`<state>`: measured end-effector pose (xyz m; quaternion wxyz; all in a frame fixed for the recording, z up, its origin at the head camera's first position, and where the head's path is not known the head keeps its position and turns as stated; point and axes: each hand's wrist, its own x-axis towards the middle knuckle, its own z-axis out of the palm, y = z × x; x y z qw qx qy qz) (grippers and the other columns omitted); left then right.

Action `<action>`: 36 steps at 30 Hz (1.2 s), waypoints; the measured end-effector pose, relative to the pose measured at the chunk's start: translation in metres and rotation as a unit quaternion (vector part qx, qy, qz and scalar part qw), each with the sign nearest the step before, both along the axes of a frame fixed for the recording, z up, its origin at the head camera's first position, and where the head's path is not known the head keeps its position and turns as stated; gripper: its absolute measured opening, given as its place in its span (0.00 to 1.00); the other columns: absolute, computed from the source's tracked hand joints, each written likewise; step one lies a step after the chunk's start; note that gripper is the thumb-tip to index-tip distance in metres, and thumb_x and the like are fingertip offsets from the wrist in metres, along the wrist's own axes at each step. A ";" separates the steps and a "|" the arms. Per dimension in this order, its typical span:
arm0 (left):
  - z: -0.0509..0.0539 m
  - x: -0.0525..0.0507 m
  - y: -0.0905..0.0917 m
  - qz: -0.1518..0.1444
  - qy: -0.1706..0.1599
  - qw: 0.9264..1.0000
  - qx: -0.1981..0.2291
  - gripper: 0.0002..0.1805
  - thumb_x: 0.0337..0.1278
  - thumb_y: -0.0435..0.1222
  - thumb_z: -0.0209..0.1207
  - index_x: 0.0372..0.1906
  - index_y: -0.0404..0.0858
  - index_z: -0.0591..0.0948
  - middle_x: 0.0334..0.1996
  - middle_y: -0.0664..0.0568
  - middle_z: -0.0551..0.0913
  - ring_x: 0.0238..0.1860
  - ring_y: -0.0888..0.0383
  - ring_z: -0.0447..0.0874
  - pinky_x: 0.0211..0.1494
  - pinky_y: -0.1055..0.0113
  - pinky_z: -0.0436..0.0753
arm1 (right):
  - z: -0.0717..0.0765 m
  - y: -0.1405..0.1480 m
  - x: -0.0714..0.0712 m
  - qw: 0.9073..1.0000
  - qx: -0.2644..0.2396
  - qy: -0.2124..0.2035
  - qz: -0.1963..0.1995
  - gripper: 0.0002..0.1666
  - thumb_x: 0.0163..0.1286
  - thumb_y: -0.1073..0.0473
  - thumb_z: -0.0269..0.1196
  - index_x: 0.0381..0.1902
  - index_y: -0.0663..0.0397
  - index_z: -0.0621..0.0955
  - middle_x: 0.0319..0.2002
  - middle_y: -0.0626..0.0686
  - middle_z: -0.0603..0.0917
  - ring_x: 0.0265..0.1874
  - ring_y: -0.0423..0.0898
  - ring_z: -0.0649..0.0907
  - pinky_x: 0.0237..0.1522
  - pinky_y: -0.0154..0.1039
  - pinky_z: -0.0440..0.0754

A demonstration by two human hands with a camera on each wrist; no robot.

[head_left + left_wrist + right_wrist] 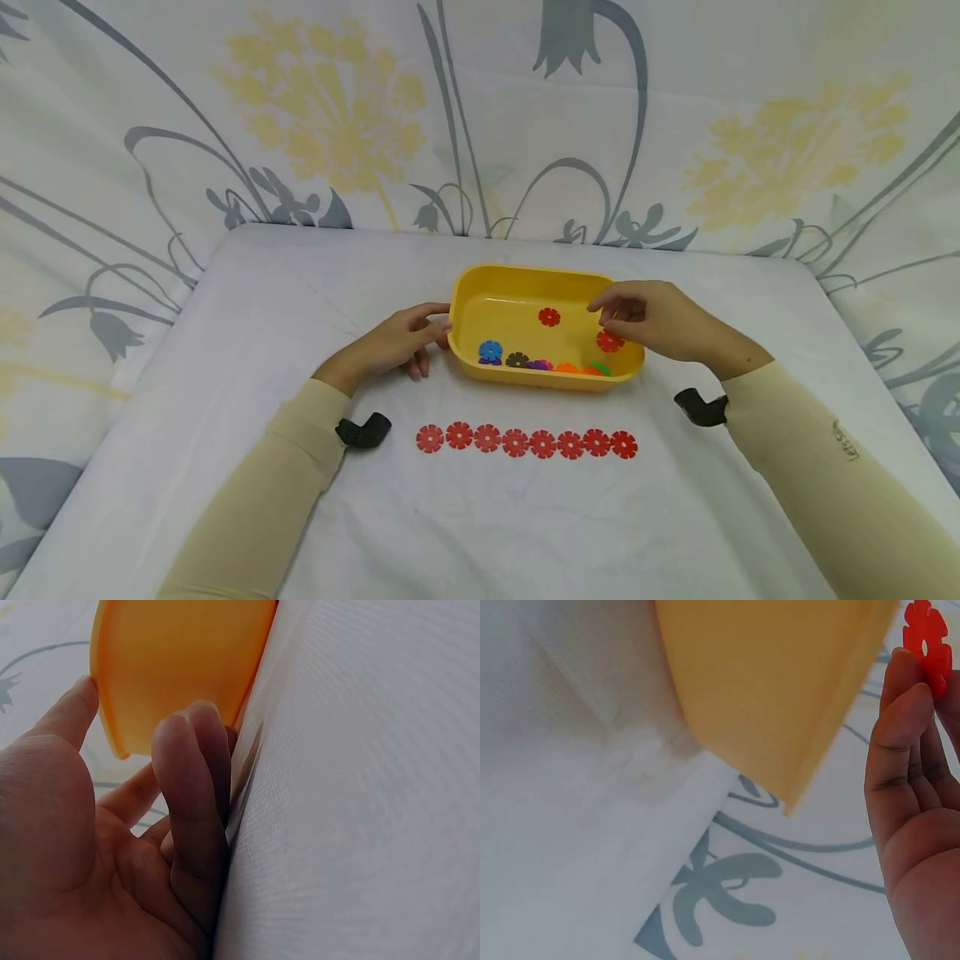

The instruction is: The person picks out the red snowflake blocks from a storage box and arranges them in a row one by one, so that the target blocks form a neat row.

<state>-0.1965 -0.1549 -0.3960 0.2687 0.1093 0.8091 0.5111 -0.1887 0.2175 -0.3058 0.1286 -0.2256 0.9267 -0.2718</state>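
My right hand (660, 321) is over the right end of a yellow plastic basin (525, 275). Its fingertips pinch a red flower-shaped notched disc (928, 645), seen above the rim in the right wrist view. In the head view a red disc (611, 341) shows just under those fingers; whether it is the held one I cannot tell. Another red disc (549, 317) is inside the basin. At the basin's left end, my left hand (397, 337) touches the rim with the thumb, its other fingers loosely bent beside the outer wall (180, 667).
Several red discs (514, 442) lie in a row on the white cloth (495, 517) in front of the basin. Along its near wall are blue (491, 350), dark, purple, orange and green discs, partly hidden. A flower-patterned cloth (487, 125) rises behind.
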 end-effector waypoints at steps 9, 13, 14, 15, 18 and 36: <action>0.001 -0.001 -0.002 0.002 0.005 1.000 -0.001 0.33 0.73 0.56 0.50 0.76 0.49 0.62 0.49 0.43 0.81 0.23 0.55 0.79 0.29 0.67 0.83 | 0.008 0.032 0.045 0.996 -0.068 -0.002 -0.058 0.12 0.70 0.57 0.66 0.50 0.54 0.83 0.41 0.52 0.85 0.35 0.41 0.84 0.40 0.28 0.85; 0.003 0.000 -0.004 0.007 0.004 1.000 -0.001 0.33 0.73 0.56 0.50 0.76 0.49 0.62 0.49 0.43 0.81 0.23 0.55 0.79 0.29 0.67 0.83 | -0.007 0.047 0.058 0.996 -0.055 -0.012 -0.071 0.10 0.70 0.59 0.65 0.49 0.53 0.83 0.38 0.50 0.85 0.34 0.41 0.84 0.39 0.29 0.85; 0.003 0.000 -0.004 0.007 0.004 1.000 0.000 0.34 0.73 0.56 0.50 0.76 0.49 0.62 0.49 0.43 0.81 0.23 0.55 0.79 0.29 0.67 0.83 | -0.012 0.050 0.061 0.996 -0.051 -0.017 -0.073 0.10 0.70 0.60 0.65 0.48 0.53 0.83 0.37 0.50 0.85 0.33 0.41 0.84 0.38 0.29 0.84; 0.003 0.000 -0.004 0.007 0.005 1.000 0.002 0.34 0.73 0.56 0.51 0.76 0.49 0.62 0.49 0.43 0.81 0.23 0.55 0.79 0.29 0.68 0.83 | -0.017 0.053 0.062 0.996 -0.045 -0.021 -0.076 0.10 0.70 0.61 0.65 0.48 0.53 0.83 0.36 0.50 0.85 0.33 0.41 0.83 0.38 0.29 0.84; 0.002 0.001 -0.004 0.006 0.003 1.000 0.002 0.33 0.73 0.56 0.50 0.76 0.49 0.62 0.49 0.43 0.81 0.23 0.55 0.79 0.29 0.67 0.83 | -0.031 0.057 0.065 0.996 -0.028 -0.037 -0.071 0.10 0.69 0.62 0.66 0.48 0.53 0.84 0.37 0.48 0.84 0.34 0.40 0.82 0.39 0.27 0.83; 0.003 0.001 0.000 0.000 0.000 1.000 0.000 0.33 0.73 0.56 0.51 0.76 0.51 0.62 0.50 0.44 0.81 0.23 0.55 0.79 0.29 0.67 0.83 | -0.053 0.049 0.071 0.999 -0.010 -0.035 0.018 0.11 0.64 0.66 0.69 0.44 0.49 0.84 0.38 0.42 0.85 0.36 0.35 0.80 0.42 0.29 0.83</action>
